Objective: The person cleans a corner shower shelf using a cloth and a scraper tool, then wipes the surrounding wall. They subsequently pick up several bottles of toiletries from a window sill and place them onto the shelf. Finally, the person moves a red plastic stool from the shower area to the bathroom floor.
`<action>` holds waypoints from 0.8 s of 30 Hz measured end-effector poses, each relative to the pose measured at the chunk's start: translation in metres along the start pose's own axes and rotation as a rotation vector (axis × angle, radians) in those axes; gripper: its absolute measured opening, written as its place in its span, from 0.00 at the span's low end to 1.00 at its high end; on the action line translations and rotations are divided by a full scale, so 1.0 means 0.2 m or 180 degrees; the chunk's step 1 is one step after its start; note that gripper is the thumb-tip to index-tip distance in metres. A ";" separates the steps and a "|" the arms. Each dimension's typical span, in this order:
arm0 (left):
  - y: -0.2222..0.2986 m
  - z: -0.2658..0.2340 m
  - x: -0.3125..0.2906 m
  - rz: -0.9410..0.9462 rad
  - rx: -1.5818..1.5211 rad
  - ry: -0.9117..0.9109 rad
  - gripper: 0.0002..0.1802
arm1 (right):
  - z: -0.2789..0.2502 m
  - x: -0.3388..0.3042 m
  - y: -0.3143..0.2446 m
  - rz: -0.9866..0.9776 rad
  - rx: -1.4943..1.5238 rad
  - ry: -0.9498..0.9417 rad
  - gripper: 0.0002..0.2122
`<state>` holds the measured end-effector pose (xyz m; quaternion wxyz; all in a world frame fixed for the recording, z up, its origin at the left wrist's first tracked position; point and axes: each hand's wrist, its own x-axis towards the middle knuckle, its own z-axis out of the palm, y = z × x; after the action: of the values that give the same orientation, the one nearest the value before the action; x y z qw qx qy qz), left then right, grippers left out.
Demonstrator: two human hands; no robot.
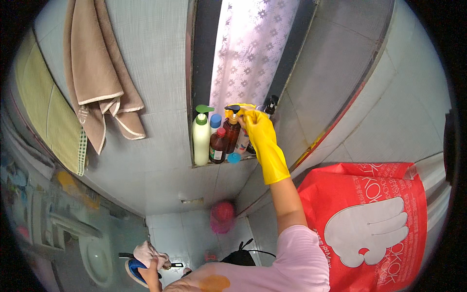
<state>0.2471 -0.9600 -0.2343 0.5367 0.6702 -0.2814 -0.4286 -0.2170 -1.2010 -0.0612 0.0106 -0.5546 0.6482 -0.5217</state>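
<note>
I bend my right hand (pixel 258 127) by the brown pump bottle (pixel 232 135), can't tell if its fingers grip, and close my left hand's (pixel 152 273) fingers around a pink cloth (pixel 147 253).

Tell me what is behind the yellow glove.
A patterned white container peeks out left of the yellow glove, a black pump top shows past it, and a curtain hangs farther back. The glove covers part of the container; anything fully behind it cannot be seen.

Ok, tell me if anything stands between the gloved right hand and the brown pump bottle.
Nothing visible does: the right hand is at the top of the brown pump bottle; the red-capped bottle stands to its left.
</note>
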 end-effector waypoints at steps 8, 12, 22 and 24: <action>0.01 -0.02 -0.02 -0.0135 -0.0136 0.0040 0.28 | 0.14 -0.34 0.26 0.0717 -0.0707 -0.0705 0.10; 0.02 -0.01 -0.01 -0.0092 -0.0037 0.0035 0.29 | 0.17 -0.29 0.16 0.0706 0.0334 -0.0457 0.17; 0.08 0.09 -0.06 -0.0115 -0.0088 -0.0095 0.28 | 0.31 -0.14 -0.06 0.0556 -0.0508 -0.1108 0.17; 0.09 0.08 -0.07 -0.0300 -0.0033 -0.0096 0.28 | 0.26 -0.18 -0.10 0.0845 -0.0529 -0.1152 0.16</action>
<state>0.2271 -0.9612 -0.2133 0.5151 0.6733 -0.2553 -0.4649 -0.1580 -1.2054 -0.0914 0.1495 -0.5479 0.7437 -0.3527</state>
